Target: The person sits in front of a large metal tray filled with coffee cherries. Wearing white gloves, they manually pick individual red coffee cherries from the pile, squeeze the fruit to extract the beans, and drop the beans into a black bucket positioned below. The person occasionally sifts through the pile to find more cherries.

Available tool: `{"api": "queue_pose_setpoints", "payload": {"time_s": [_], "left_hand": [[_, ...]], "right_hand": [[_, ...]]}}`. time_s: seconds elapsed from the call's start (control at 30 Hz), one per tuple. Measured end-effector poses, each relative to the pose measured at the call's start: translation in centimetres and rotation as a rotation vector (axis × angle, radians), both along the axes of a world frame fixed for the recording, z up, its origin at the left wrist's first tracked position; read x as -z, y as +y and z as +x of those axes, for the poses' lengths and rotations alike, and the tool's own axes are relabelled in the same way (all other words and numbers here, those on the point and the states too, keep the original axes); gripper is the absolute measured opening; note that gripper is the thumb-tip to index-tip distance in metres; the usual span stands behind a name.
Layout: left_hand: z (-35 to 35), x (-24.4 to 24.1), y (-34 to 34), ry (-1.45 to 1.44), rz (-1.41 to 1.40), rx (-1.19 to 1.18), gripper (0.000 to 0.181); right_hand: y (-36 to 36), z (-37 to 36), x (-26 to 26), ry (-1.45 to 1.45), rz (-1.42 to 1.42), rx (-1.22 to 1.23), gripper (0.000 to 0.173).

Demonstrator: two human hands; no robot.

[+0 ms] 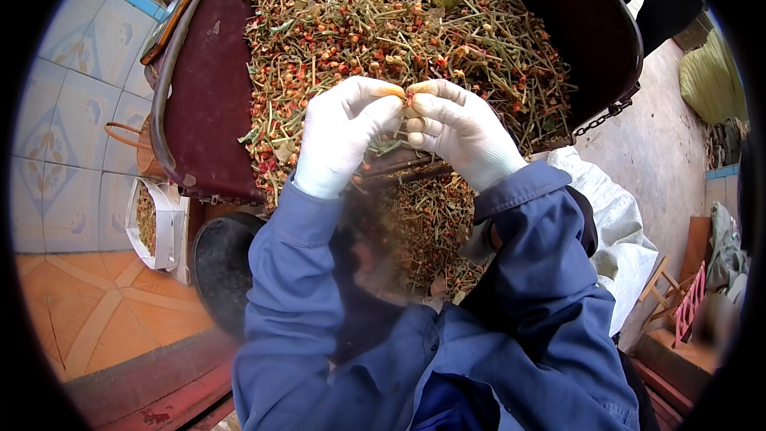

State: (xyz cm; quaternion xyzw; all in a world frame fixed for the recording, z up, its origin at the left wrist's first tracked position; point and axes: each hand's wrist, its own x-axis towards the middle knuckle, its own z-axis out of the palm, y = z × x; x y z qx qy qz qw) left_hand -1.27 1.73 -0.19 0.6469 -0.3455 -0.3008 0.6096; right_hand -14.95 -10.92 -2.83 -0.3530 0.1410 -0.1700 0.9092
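My left hand [347, 126] and my right hand [458, 126], both in white knit gloves with yellowed fingertips, meet in the middle of the view. Thumb and forefinger of each are pinched together around a small reddish plant bit [410, 98], mostly hidden by the fingertips. Beneath them spreads a heap of dried stalks with red and orange pieces [383, 24], mixed with a few leaves. It lies in a dark red metal cargo bed [206, 72]. More of the same plant matter [434, 227] lies below the bed's near edge, between my forearms.
To the left are a black tub [224, 263], a white open bag [170, 227] of plant matter and a wicker basket [143, 143]. A white woven sack [616, 233] lies right, below a chain [604, 117]. A yellow-green sack [712, 75] stands farther off.
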Motion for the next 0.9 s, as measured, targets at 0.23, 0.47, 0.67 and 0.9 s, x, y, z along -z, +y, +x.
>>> {"api": "queue_pose_setpoints", "payload": {"time_s": [0.23, 0.47, 0.67, 0.9], "left_hand": [[-1.3, -0.8, -0.1, -0.642, 0.079, -0.084, 0.014], [-1.2, -0.2, 0.0, -0.666, 0.052, -0.088, 0.016], [-1.4, -0.1, -0.1, -0.664, 0.031, -0.114, 0.016], [-1.6, 0.2, -0.2, -0.347, 0.027, -0.101, 0.016]], "right_hand": [[0.4, 0.2, -0.9, 0.181, -0.376, 0.153, 0.03], [0.8, 0.6, -0.9, 0.278, -0.599, 0.201, 0.025], [0.8, 0.6, -1.0, 0.273, -0.499, 0.162, 0.025], [0.1, 0.2, 0.3, 0.121, -0.108, 0.066, 0.016]]}}
